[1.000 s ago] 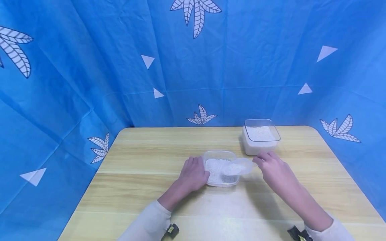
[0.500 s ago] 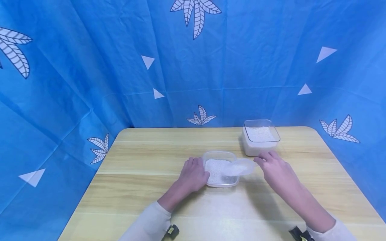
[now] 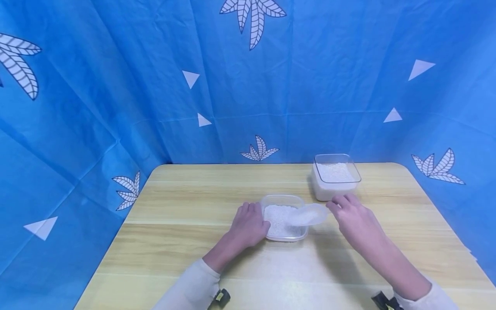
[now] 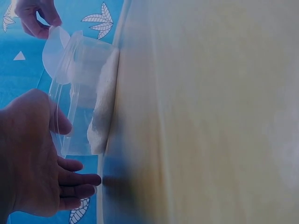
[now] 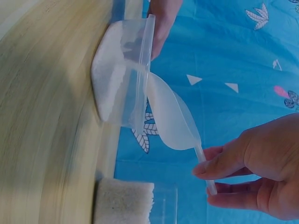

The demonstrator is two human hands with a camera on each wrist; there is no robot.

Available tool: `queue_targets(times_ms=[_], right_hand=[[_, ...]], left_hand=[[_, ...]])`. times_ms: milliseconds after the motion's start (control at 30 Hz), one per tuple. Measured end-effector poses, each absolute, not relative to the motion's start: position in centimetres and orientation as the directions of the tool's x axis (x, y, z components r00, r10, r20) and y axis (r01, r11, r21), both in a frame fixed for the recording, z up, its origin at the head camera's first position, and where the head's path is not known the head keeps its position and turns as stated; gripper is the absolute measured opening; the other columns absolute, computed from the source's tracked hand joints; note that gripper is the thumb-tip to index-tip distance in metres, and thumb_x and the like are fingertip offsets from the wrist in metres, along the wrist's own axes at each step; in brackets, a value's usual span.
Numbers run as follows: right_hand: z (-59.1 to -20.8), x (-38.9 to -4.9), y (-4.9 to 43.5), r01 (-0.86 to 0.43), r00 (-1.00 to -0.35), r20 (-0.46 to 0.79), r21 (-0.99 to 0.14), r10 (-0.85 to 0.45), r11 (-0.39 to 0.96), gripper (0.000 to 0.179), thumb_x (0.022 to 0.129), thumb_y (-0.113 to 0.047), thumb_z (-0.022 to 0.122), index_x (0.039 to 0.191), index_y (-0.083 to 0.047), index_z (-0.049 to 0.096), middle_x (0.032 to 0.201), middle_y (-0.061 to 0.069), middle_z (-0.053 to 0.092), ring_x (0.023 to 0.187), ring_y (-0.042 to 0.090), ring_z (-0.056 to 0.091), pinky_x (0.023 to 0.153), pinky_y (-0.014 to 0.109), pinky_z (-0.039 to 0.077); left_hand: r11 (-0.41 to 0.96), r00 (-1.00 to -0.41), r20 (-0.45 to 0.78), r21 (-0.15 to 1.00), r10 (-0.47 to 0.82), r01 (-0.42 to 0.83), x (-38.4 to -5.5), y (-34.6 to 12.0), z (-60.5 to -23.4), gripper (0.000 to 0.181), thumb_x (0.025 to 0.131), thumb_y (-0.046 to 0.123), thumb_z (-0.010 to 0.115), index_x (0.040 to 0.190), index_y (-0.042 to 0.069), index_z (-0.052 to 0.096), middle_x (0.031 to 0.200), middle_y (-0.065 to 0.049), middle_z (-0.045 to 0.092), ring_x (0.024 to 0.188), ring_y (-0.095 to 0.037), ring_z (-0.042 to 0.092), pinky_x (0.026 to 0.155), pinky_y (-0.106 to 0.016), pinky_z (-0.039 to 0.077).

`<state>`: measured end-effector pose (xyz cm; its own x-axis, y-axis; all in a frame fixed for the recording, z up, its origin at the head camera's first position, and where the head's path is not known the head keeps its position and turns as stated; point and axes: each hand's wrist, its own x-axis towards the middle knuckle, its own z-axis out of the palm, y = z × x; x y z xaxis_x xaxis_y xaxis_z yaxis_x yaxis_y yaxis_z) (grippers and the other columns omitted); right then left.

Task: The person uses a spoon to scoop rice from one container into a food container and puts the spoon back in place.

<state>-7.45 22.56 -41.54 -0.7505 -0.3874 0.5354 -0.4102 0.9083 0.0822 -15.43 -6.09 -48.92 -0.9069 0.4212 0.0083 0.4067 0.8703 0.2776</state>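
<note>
A translucent plastic scoop point(image 3: 310, 214) is tipped over the rim of a clear plastic container point(image 3: 284, 237). My right hand point(image 3: 354, 219) pinches its thin handle between thumb and fingers, as the right wrist view shows. White grains, perhaps rice point(image 5: 106, 74), lie in the container, and a pale stream runs from the scoop's lip in that view. On the container's left side is my left hand point(image 3: 249, 224). In the left wrist view its thumb point(image 4: 60, 122) lies at the rim, and the other fingers extend along the outside, holding the container steady.
Behind my right hand, a taller clear square container point(image 3: 335, 191) holds more white grains. Both containers stand on a light wooden table point(image 3: 186, 198). A blue patterned cloth point(image 3: 329, 86) hangs behind the table and along its sides.
The scoop has tipped further, and fewer white grains show in its bowl. It has shifted very slightly right with my right hand. My left hand and both containers keep their places.
</note>
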Motion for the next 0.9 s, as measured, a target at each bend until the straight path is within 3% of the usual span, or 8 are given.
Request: queue_targets(times_ms=[400, 667, 900], right_hand=[[-41.17, -7.28, 22.32, -0.427, -0.704, 0.570, 0.136, -0.423, 0.894, 0.044, 0.062, 0.022, 0.074, 0.100, 0.002, 0.074, 0.098, 0.016, 0.071, 0.093, 0.033, 0.062, 0.053, 0.037, 0.057], [-41.34, -7.38, 22.20, -0.452, -0.634, 0.614, 0.199, -0.470, 0.869, 0.034, 0.069, 0.022, 0.071, 0.099, 0.005, 0.073, 0.096, 0.017, 0.069, 0.091, 0.034, 0.061, 0.063, 0.040, 0.060], [-41.28, -7.29, 22.05, -0.456, -0.619, 0.624, 0.209, -0.477, 0.865, 0.035, 0.068, 0.022, 0.071, 0.100, 0.007, 0.073, 0.098, 0.019, 0.070, 0.092, 0.035, 0.062, 0.064, 0.039, 0.060]], left_hand=[[0.872, -0.905, 0.006, 0.267, 0.424, 0.411, -15.45, -6.05, -48.88, 0.036, 0.096, 0.036, 0.048, 0.110, 0.003, 0.051, 0.096, -0.006, 0.049, 0.094, -0.024, 0.040, 0.092, -0.038, 0.037], [0.870, -0.903, 0.014, 0.262, 0.428, 0.417, -15.54, -6.03, -49.16, 0.035, 0.095, 0.036, 0.048, 0.108, 0.003, 0.051, 0.095, -0.006, 0.048, 0.093, -0.023, 0.040, 0.090, -0.037, 0.036], [0.872, -0.903, 0.013, 0.257, 0.428, 0.417, -15.55, -6.14, -49.19, 0.035, 0.096, 0.036, 0.048, 0.108, 0.004, 0.051, 0.095, -0.006, 0.048, 0.094, -0.023, 0.040, 0.091, -0.037, 0.037]])
